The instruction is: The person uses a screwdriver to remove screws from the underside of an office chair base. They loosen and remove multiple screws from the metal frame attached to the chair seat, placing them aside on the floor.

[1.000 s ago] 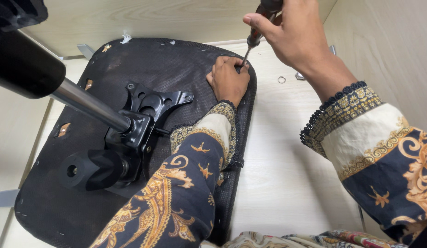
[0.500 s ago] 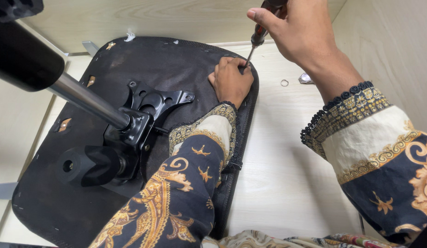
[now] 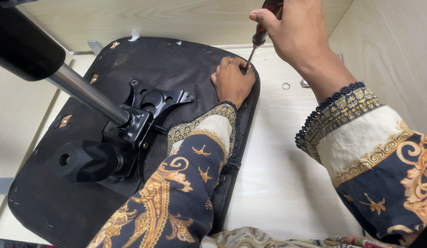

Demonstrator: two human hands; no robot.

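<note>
Screwdriver [image 3: 258,36] stood gripped in right hand [image 3: 296,32], tip beside left hand [image 3: 232,80] fingers curled on chair seat [image 3: 176,64] corner. Screw-driving step, probably; next calls for steady downward pressure.

— Where does the seat [image 3: 144,64] lie?
— Upside down on the table [image 3: 287,160], to the left. The bracket [image 3: 151,103] sits on its middle, and the post [image 3: 80,89] rises from it toward the upper left.
— And the hands?
— The left hand [image 3: 232,80] rests on the seat's far right corner. The right hand [image 3: 298,34] is above it, holding the screwdriver [image 3: 257,39], tip down beside the left fingers.
— Anything right of the seat?
— A ring [image 3: 286,86] on the table, and just beyond it perhaps a nut [image 3: 305,83], half hidden by the wrist.
</note>
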